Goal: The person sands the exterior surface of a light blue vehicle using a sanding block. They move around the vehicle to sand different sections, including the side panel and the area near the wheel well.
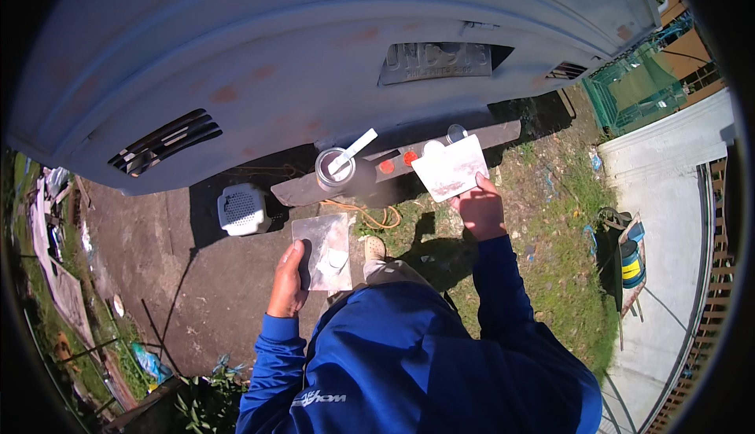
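Note:
My left hand (pixel 289 283) grips a thin, see-through flat sheet (pixel 324 237) by its left edge. Pale smears and a whitish lump of paste lie on that sheet. On the right, my right hand (pixel 480 207) pinches the lower right edge of a flat white sheet (pixel 450 168) streaked with pinkish marks. The two sheets are apart. Beyond them an open can (pixel 328 182) stands on a low bench, with a flat white stick (pixel 359 147) resting across its mouth. Two small red round pieces (pixel 410 159) and a clear round lid or cup (pixel 456 133) lie along the bench.
A grey vehicle panel (pixel 299 80) with reddish patches spans the far side above the bench (pixel 297 190). Left of the bench is an upturned white basket (pixel 242 210); an orange cord (pixel 385 220) trails below. A green crate (pixel 629 92) and a wall (pixel 668 198) stand at right.

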The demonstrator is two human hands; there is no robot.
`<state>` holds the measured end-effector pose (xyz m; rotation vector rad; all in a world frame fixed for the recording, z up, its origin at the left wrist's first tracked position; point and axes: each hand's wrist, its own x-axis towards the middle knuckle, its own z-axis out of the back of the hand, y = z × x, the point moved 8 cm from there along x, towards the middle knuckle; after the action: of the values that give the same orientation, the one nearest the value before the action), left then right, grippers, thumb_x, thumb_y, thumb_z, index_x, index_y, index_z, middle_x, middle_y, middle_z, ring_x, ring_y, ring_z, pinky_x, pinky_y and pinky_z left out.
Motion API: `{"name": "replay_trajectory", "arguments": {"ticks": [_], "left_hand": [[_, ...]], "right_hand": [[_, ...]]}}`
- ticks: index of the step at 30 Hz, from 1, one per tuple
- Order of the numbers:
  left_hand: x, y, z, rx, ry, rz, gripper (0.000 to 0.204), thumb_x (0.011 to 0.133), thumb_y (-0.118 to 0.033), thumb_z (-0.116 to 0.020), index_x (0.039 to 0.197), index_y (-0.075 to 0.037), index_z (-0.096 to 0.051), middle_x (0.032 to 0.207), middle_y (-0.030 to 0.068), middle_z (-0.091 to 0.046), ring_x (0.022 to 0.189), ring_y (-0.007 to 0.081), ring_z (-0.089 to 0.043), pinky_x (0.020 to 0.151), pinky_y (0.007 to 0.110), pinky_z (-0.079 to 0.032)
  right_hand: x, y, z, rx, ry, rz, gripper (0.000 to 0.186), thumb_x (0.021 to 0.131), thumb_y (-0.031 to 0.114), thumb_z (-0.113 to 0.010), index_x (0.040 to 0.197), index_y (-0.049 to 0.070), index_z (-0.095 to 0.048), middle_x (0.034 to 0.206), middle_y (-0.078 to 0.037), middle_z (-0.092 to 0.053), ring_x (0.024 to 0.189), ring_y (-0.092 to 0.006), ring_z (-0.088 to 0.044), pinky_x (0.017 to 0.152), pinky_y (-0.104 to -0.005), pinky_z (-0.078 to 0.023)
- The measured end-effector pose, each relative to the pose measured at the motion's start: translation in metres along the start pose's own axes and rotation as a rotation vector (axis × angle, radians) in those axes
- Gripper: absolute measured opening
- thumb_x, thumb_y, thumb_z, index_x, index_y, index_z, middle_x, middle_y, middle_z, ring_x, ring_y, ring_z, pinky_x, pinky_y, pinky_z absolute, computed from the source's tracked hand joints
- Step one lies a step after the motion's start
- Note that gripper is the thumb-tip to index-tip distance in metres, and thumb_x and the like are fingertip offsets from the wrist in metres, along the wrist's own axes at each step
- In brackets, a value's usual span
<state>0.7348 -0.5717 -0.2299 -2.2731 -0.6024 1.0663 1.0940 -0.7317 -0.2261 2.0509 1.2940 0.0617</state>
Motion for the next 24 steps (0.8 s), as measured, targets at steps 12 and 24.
{"name": "replay_trajectory", "arguments": {"ticks": [12,24], "left_hand": [[0.017,-0.009,-0.007,-0.156,-0.292,-0.176,0.036,0.102,-0.029,-0.056,0.128,-0.005,-0.056,0.122,0.0047,-0.062,0.111,0.0184,-0.061,0.096,0.035,-0.049],[0.011,-0.009,0.019,-0.143,-0.465,-0.271,0.035,0.102,-0.031,-0.056,0.126,-0.005,-0.056,0.120,0.0041,-0.062,0.111,0.0157,-0.060,0.096,0.032,-0.047]], "right_hand": [[0.143,-0.009,0.142,-1.695,-0.270,0.152,0.037,0.087,0.016,-0.066,0.121,0.002,-0.058,0.108,-0.024,-0.069,0.103,-0.0384,-0.066,0.085,-0.0475,-0.051],[0.203,-0.015,0.110,-2.162,-0.174,0.071,0.032,0.089,0.018,-0.058,0.121,0.014,-0.059,0.089,-0.023,-0.070,0.088,-0.0435,-0.067,0.076,-0.0561,-0.051]]}}
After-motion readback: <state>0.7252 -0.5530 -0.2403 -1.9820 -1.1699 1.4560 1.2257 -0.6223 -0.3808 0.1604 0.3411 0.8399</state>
